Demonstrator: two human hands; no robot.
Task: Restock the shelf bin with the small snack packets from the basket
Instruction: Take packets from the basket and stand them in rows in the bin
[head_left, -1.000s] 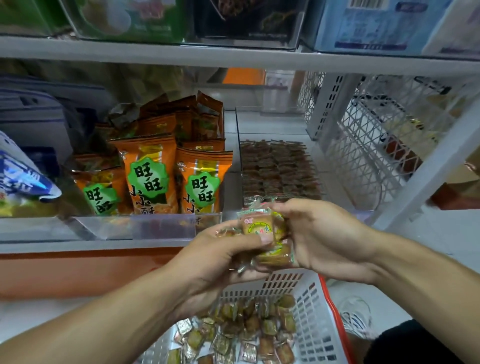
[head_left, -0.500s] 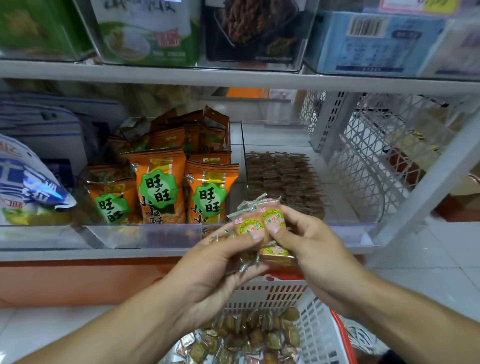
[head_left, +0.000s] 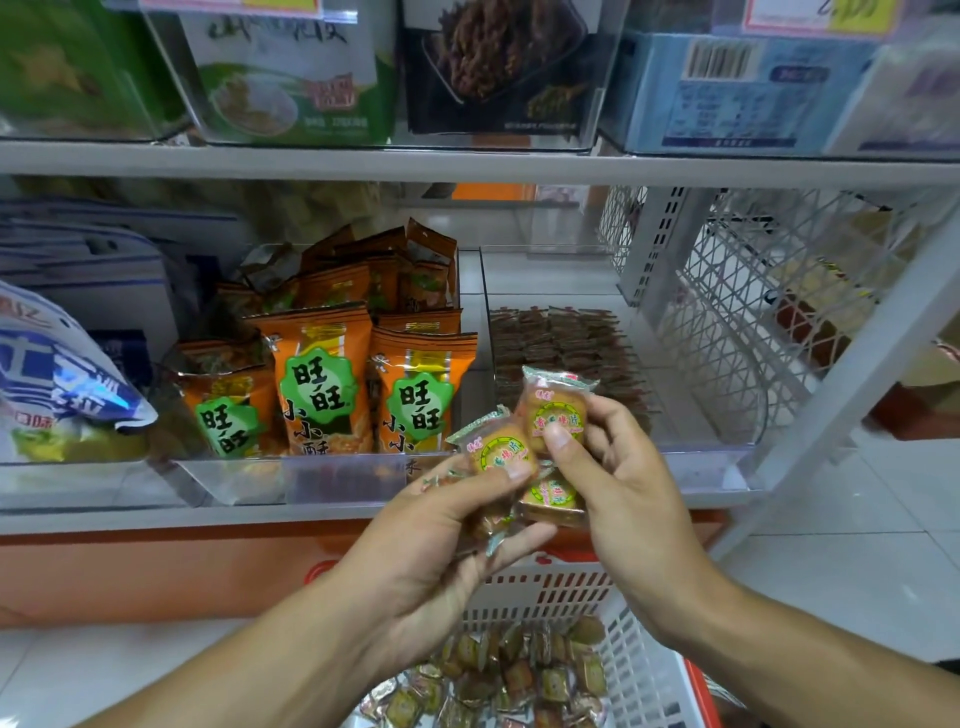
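Observation:
My left hand (head_left: 441, 525) holds a small bunch of clear-wrapped snack packets, its thumb pressing on the top packet (head_left: 496, 449). My right hand (head_left: 618, 483) pinches another small snack packet (head_left: 558, 402) between thumb and fingers, lifted just above the bunch, with one more packet (head_left: 553, 499) below it. Both hands hover in front of the clear shelf bin (head_left: 717, 460), which holds rows of dark flat packets (head_left: 561, 338). Below, the white basket (head_left: 639, 670) with a red rim contains several of the same small packets (head_left: 514, 670).
Orange snack bags (head_left: 322, 379) fill the clear bin to the left, and a blue-white bag (head_left: 57, 384) sits further left. A white wire mesh rack (head_left: 727, 291) stands at the right. The shelf above (head_left: 467, 163) carries boxed goods. White floor tiles lie below.
Both hands have risen with the packets toward the shelf bin. My right hand has drawn one packet up and apart from the bunch in my left hand.

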